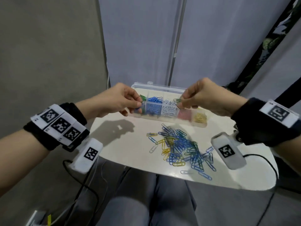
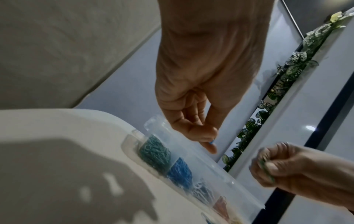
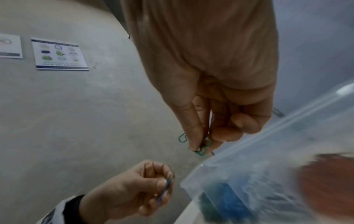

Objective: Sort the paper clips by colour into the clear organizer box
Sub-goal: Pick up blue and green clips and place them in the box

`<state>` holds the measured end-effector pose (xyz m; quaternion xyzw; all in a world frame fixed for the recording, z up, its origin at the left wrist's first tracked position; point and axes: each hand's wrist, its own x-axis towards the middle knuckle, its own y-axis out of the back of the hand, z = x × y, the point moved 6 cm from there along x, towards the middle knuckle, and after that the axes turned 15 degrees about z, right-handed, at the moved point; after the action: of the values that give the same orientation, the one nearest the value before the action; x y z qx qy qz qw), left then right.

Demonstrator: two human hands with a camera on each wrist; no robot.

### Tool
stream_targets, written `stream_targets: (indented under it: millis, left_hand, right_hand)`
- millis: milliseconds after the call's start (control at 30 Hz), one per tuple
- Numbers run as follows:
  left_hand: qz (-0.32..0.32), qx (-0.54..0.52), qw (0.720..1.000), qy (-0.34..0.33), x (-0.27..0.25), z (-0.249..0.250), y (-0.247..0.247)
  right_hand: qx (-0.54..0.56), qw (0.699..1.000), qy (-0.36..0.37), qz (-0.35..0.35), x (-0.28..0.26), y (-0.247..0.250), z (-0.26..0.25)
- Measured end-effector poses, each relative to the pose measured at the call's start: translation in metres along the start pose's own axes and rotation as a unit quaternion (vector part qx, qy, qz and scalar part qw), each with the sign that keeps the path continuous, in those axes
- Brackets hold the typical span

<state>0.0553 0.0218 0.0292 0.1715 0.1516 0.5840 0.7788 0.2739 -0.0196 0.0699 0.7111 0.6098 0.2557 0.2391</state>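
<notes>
The clear organizer box [image 1: 167, 88] lies open at the far side of the white table, with green, blue, white, red and yellow clips in separate compartments. My left hand [image 1: 128, 101] hovers over the box's left end and pinches blue clips [image 3: 165, 188] between thumb and fingers. My right hand [image 1: 187, 99] hovers over the white compartment, pinching green clips [image 3: 202, 145]. A mixed pile of loose clips [image 1: 180, 147], mostly blue with some green, yellow and white, lies on the table nearer to me.
The small white table [image 1: 114, 132] has rounded edges, with my lap just below its near edge. A grey wall stands to the left, pale panels behind. A leafy plant [image 2: 283, 78] hangs at the right. Cables trail from both wrist cameras.
</notes>
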Motion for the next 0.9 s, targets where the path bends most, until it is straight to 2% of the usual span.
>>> stream_targets:
  millis: [200,300,433,533,633,767,900]
  left_hand:
    - [0.068,-0.028,0.997,0.014,0.002,-0.009,0.028]
    - [0.079,-0.041,0.996,0.019,0.004,-0.012,0.036]
    - [0.081,-0.058,0.995,0.019,0.006,-0.013,0.039]
    - [0.09,-0.09,0.992,0.022,0.009,-0.014,0.037]
    - [0.108,-0.144,0.983,0.036,0.014,-0.014,0.032]
    - [0.135,-0.192,0.971,0.039,0.018,-0.009,0.024]
    - [0.144,-0.198,0.969,0.032,0.02,0.0,0.014]
  right_hand:
    - [-0.041,0.999,-0.014,-0.003,0.056,-0.061,-0.05]
    - [-0.104,0.994,-0.035,-0.02,0.069,-0.087,-0.057]
    - [-0.108,0.993,-0.042,0.001,0.074,-0.094,-0.06]
    - [-0.027,0.999,-0.04,0.021,0.072,-0.086,-0.062]
    - [0.069,0.995,-0.061,-0.024,0.057,-0.084,-0.059]
    - [0.115,0.987,-0.084,-0.077,0.038,-0.09,-0.049]
    - [0.125,0.989,-0.077,-0.03,0.034,-0.086,-0.04]
